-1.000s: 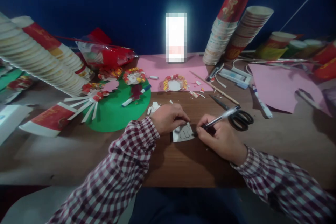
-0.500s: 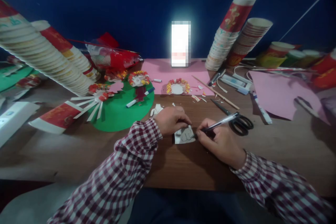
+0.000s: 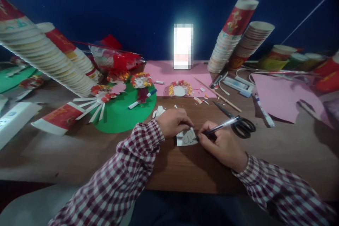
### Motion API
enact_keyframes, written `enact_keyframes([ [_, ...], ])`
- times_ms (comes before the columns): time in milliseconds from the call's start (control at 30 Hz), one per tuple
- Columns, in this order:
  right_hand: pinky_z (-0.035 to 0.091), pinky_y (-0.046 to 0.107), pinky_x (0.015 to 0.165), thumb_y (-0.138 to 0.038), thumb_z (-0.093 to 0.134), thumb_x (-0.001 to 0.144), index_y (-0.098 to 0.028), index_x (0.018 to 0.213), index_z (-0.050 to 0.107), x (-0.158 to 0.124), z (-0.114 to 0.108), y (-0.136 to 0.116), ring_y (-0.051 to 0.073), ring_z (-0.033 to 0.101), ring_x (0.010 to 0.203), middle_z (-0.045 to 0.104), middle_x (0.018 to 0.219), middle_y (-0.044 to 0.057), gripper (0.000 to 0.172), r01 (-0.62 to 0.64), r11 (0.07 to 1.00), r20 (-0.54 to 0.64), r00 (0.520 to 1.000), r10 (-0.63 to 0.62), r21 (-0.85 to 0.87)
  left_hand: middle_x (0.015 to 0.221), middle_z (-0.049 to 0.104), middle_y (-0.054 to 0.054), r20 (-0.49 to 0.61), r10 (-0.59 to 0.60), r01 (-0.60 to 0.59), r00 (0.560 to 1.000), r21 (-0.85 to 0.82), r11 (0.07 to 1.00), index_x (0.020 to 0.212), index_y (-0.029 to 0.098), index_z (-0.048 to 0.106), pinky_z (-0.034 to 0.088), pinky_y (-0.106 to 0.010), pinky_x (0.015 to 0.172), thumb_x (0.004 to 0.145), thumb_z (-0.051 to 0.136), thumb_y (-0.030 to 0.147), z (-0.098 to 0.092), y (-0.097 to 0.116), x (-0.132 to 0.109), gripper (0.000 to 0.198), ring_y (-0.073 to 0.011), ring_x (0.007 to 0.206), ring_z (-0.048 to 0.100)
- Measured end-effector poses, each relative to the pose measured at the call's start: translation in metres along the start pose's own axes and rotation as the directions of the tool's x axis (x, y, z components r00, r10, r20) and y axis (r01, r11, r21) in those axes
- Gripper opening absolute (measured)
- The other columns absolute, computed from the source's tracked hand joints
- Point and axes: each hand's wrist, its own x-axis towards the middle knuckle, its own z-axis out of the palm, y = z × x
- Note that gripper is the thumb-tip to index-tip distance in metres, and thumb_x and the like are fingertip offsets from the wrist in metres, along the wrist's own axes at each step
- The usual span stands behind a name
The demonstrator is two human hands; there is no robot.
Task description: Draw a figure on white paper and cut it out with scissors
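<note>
A small white paper piece (image 3: 186, 137) with curved pen lines lies on the brown table (image 3: 185, 169) near the front edge. My left hand (image 3: 173, 121) rests on its upper left corner with fingers curled, pressing it flat. My right hand (image 3: 221, 143) is closed around a black-and-silver pen (image 3: 217, 126), whose tip touches the paper's right edge. Both arms wear red-and-white checked sleeves.
Black scissors (image 3: 239, 123) lie just right of my right hand. A green paper disc (image 3: 119, 113) with cut cup flowers sits to the left, pink sheets (image 3: 283, 93) behind and right. Stacks of paper cups (image 3: 238, 35) lean at both sides, and a bright phone screen (image 3: 183, 46) stands at the back.
The view has shifted slightly downward and back. The pen tip has moved a little along the paper's right edge; my left hand still holds the paper down.
</note>
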Motion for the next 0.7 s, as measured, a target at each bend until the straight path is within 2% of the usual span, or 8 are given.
enact_keyframes([
  [700,0.034,0.021,0.046,-0.024,0.048,0.081,-0.018,0.073,0.053,-0.0014,0.0005,0.0011,0.01,0.046,0.049,0.051,0.055,-0.003,0.011,0.024,0.999,-0.003,1.0,-0.024,0.033,0.082,0.063,-0.004,0.015,-0.007,0.007,1.0,-0.006,1.0,0.088,0.019,0.069,0.044,-0.023,0.071,0.077,0.059,0.021,-0.0012,0.0007,0.0002,0.016,-0.013,0.079,0.057],
])
